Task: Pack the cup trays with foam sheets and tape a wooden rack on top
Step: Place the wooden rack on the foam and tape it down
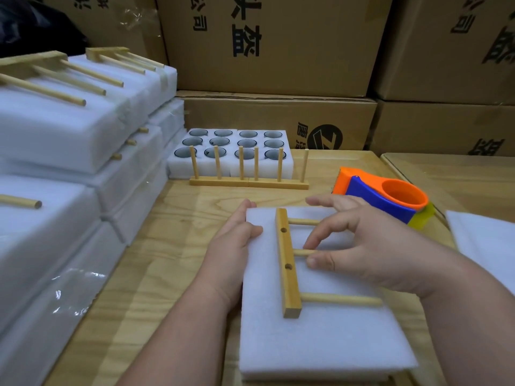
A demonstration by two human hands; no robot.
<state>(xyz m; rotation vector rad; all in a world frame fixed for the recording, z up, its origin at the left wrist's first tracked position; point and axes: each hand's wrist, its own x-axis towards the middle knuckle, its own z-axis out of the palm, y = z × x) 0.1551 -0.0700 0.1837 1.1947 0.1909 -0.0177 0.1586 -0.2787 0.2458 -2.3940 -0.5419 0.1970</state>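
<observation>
A white foam-covered package lies on the wooden table in front of me. A wooden rack with three dowels lies flat on top of it, base bar to the left. My right hand pinches the middle dowel between thumb and forefinger. My left hand grips the package's left edge, thumb on top. Further back, foam cup trays hold dark cups, with upright wooden racks standing in front of them.
An orange and blue tape dispenser sits right of my hands. Loose foam sheets lie at the far right. Finished taped packages with racks are stacked on the left. Cardboard boxes wall off the back.
</observation>
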